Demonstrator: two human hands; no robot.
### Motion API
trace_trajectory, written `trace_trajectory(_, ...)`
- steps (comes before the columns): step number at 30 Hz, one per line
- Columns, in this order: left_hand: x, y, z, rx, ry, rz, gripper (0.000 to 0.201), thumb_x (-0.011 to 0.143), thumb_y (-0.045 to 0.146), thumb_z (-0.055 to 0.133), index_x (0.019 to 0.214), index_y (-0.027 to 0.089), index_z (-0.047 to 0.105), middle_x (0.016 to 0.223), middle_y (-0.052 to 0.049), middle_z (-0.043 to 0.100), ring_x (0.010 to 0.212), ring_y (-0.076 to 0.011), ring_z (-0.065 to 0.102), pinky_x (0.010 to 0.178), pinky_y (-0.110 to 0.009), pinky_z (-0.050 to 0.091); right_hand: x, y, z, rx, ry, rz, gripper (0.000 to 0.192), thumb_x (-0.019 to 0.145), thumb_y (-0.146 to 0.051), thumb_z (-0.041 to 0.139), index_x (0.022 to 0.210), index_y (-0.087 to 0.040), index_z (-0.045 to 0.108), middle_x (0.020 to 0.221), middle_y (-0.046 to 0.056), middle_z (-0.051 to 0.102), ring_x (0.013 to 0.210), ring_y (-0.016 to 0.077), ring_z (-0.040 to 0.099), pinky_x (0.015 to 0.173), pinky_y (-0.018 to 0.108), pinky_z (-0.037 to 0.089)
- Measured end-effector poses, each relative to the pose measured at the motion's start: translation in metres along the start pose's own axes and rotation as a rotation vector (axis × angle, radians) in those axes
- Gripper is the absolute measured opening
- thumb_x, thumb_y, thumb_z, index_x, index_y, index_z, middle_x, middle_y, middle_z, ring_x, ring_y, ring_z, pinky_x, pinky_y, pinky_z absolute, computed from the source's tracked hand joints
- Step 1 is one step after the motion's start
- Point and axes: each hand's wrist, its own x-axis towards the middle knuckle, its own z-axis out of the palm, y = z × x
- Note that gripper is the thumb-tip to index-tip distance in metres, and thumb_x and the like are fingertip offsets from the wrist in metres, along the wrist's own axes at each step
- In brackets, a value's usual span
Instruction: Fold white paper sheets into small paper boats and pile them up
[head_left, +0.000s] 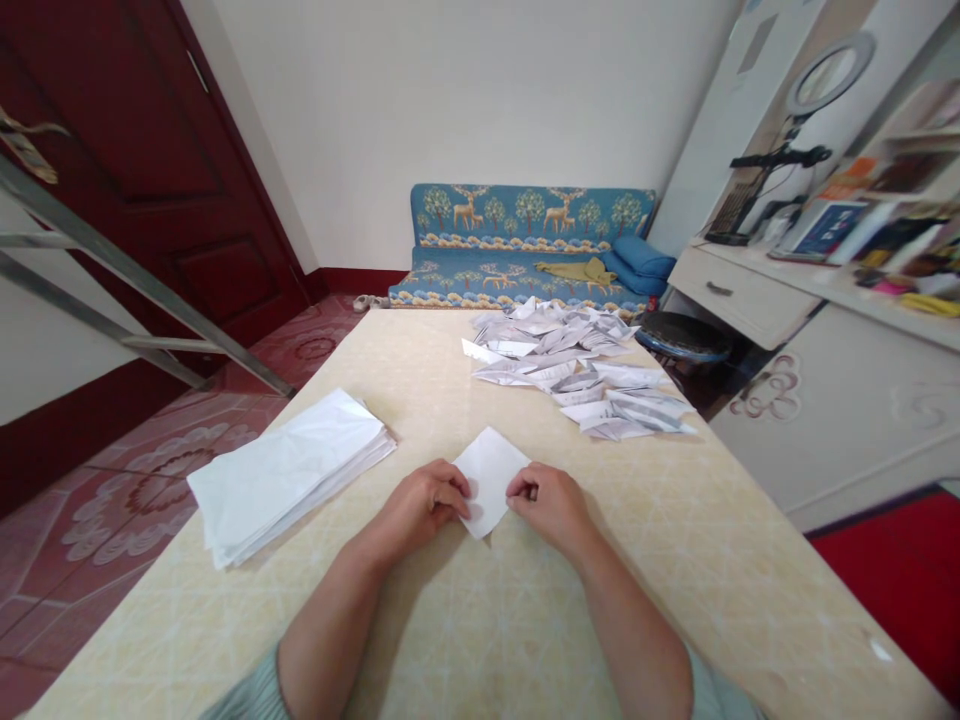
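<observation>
A small white sheet of folded paper (491,478), diamond-shaped from here, is held between my two hands just above or on the table. My left hand (426,503) pinches its left edge with curled fingers. At the opposite edge, my right hand (553,503) grips the paper between thumb and fingertips. To the left lies a stack of white paper sheets (289,470), slightly uneven at the edges. Beyond my right hand spreads a heap of folded paper pieces (555,345), pointed and grey-white with print on some.
The pale patterned table (420,370) bears all the paper. Behind it stands a blue sofa (480,270) with a deer pattern. A metal ladder (150,285) leans at the left, by a dark red door (150,150). On the right are a round stool (684,335) and a white cabinet (825,400).
</observation>
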Motion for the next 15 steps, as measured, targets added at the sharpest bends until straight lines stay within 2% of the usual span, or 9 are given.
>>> trace_trajectory(5,-0.0018,-0.0047,-0.0028,-0.049,0.020,-0.050,0.026,0.077,0.006,0.053,0.070,0.021,0.072,0.094,-0.004,0.060,0.088,-0.0154,0.057,0.078,-0.027,0.045,0.0002,-0.0037,0.0001,0.003,0.101,0.112,0.015,0.066,-0.017,0.054,0.074,-0.023,0.066,0.068,-0.002,0.066,0.059,0.0121,0.056,0.054,0.021,0.037)
trace_trajectory(9,-0.0022,-0.0037,-0.0031,-0.079,0.008,-0.050,0.027,0.076,0.004,0.051,0.070,0.020,0.071,0.094,-0.004,0.060,0.090,-0.0156,0.057,0.081,-0.027,0.045,-0.0001,-0.0047,0.0005,0.050,0.035,0.143,0.010,0.067,-0.022,0.056,0.071,-0.023,0.065,0.064,-0.002,0.066,0.057,0.0121,0.058,0.052,0.020,0.036)
trace_trajectory(15,-0.0020,-0.0015,-0.0047,-0.089,-0.006,-0.053,0.022,0.072,0.004,0.054,0.070,0.019,0.071,0.097,-0.004,0.060,0.091,-0.0158,0.057,0.083,-0.028,0.044,-0.0027,-0.0110,-0.0020,-0.098,-0.008,0.186,0.005,0.065,-0.023,0.061,0.063,-0.022,0.066,0.060,-0.002,0.065,0.053,0.0110,0.056,0.047,0.020,0.030)
